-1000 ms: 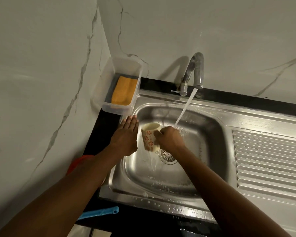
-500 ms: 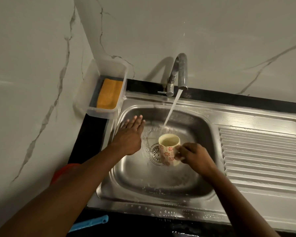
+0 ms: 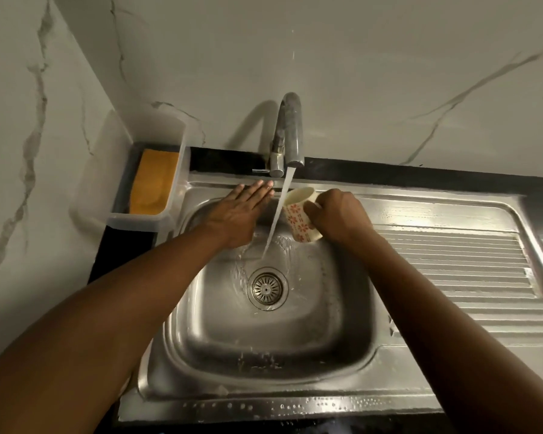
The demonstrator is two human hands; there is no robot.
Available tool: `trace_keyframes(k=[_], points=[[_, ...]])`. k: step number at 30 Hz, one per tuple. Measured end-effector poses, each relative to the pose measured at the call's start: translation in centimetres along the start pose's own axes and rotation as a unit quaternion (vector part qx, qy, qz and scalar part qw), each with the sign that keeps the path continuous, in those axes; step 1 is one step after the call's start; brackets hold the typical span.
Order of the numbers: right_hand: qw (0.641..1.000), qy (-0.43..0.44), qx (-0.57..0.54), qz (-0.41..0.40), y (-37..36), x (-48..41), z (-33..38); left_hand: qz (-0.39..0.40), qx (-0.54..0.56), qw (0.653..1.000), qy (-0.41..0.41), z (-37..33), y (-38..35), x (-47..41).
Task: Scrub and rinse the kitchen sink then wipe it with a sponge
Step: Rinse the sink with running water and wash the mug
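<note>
My left hand (image 3: 243, 211) lies flat, fingers straight and together, on the back corner of the sink (image 3: 201, 327), with the fingertips just short of the foot of the tap (image 3: 290, 130). My right hand (image 3: 339, 216) is wrapped round a flowered cup (image 3: 298, 214). The cup is tilted with its mouth towards my left hand, just right of the running water (image 3: 278, 214); whether the stream catches the rim I cannot tell. The water falls between my two hands and lands just beyond the drain (image 3: 266, 288), which lies nearer me than either hand.

I judge this to be the rinsing step. The wipe to come turns on the sponge (image 3: 154, 183). It lies close to the left of my left hand, in a clear container (image 3: 138, 219) beside the sink, its long axis running away from me towards the wall. My left hand is much the nearer and is free. My right is across the stream and occupied, so the left should fetch it, or the cup goes first onto the draining board (image 3: 452, 270) off to my right hand's right.

I count one sponge, one cup, one tap, one drain and one container.
</note>
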State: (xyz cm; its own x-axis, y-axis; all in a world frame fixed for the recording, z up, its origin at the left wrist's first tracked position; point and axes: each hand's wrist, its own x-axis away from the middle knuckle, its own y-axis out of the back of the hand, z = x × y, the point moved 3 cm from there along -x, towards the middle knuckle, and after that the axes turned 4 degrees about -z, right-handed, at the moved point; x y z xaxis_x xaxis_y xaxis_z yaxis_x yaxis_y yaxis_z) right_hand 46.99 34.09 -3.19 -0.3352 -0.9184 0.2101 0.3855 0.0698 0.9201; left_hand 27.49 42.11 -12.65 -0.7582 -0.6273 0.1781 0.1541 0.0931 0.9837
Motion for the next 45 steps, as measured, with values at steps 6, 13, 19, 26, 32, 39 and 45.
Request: trace_keyframes(k=[6,13,19,26,32,39,45], points=[[0.993,-0.088,-0.073,0.004,-1.1,-0.1,-2.9,0.014,-0.051,0.997,-0.059,-0.2,-0.2,-1.9],[0.981,-0.143,-0.126,0.032,-0.8,1.8,-6.0,0.038,-0.086,0.988,-0.124,0.6,-1.4,-0.4],[0.991,-0.078,-0.110,0.011,-0.7,-0.1,-1.9,0.020,-0.083,0.991,-0.099,-0.8,0.2,-2.5],[0.972,-0.135,-0.191,0.011,-0.9,1.6,-3.5,0.093,-0.008,0.996,-0.001,-0.2,0.4,2.2],[0.951,-0.158,-0.260,0.059,2.7,5.2,-8.3,0.133,0.142,0.969,0.153,-3.4,1.7,6.8],[0.993,-0.033,-0.092,0.072,9.6,3.7,-10.8,-0.014,0.225,0.974,0.036,-11.4,3.5,2.5],[0.991,0.089,0.065,0.072,11.3,-0.9,-9.8,-0.038,0.222,0.973,0.053,-14.6,3.6,-4.4]])
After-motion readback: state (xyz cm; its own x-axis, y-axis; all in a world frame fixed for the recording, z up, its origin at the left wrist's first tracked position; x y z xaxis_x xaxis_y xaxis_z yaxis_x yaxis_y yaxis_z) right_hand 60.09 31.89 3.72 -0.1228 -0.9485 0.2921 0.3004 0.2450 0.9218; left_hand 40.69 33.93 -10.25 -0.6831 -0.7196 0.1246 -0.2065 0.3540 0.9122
